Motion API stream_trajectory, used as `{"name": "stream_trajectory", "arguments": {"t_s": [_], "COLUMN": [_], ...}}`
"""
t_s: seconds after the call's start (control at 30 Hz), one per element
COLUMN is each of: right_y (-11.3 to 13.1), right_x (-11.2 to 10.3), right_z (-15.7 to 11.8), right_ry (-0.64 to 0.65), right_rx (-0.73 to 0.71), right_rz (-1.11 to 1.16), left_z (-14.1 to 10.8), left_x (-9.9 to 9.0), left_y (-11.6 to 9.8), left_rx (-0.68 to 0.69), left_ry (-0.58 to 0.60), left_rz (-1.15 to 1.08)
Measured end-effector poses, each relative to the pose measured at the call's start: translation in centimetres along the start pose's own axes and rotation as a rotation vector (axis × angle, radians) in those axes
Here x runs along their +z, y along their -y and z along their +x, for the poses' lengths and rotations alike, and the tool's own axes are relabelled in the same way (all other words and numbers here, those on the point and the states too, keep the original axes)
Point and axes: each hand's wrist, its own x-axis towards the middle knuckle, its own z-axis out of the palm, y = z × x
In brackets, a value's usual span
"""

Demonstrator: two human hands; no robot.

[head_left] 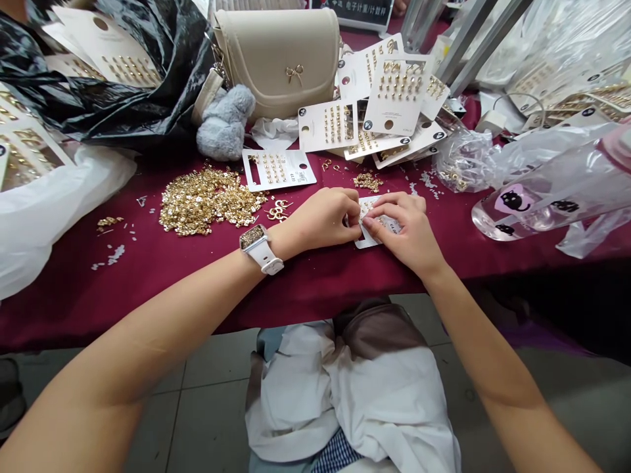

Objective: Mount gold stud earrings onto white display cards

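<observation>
A small white earring card lies on the cloth near the table's front edge, mostly covered by my hands. My left hand, below a wrist with a white-strapped watch, is closed with its fingertips curled against the card's left side; whatever they pinch is hidden. My right hand grips the card from the right, thumb and fingers bent over it. Left of my hands is a large heap of gold earring backs, with several loose gold earrings beside it. A filled earring card lies just behind.
At the back stands a beige handbag with a grey plush charm. Stacked earring cards lie right of it. A clear bottle lies at right. A black plastic bag and a white bag occupy the left.
</observation>
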Motion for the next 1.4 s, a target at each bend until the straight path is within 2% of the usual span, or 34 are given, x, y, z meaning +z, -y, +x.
{"name": "stream_trajectory", "arguments": {"t_s": [0.57,1.07,1.4], "right_y": [0.30,0.30,0.20], "right_x": [-0.28,-0.42,-0.22], "right_z": [0.43,0.56,0.52], "right_ry": [0.054,0.103,0.068], "right_rx": [0.052,0.021,0.007], "right_rz": [0.038,0.045,0.049], "left_z": [-0.04,0.14,0.14], "left_x": [-0.20,-0.46,-0.74], "left_y": [0.10,0.18,0.25], "left_rx": [-0.035,-0.062,-0.072], "left_ry": [0.024,0.088,0.120], "left_rz": [-0.017,-0.055,-0.118]}}
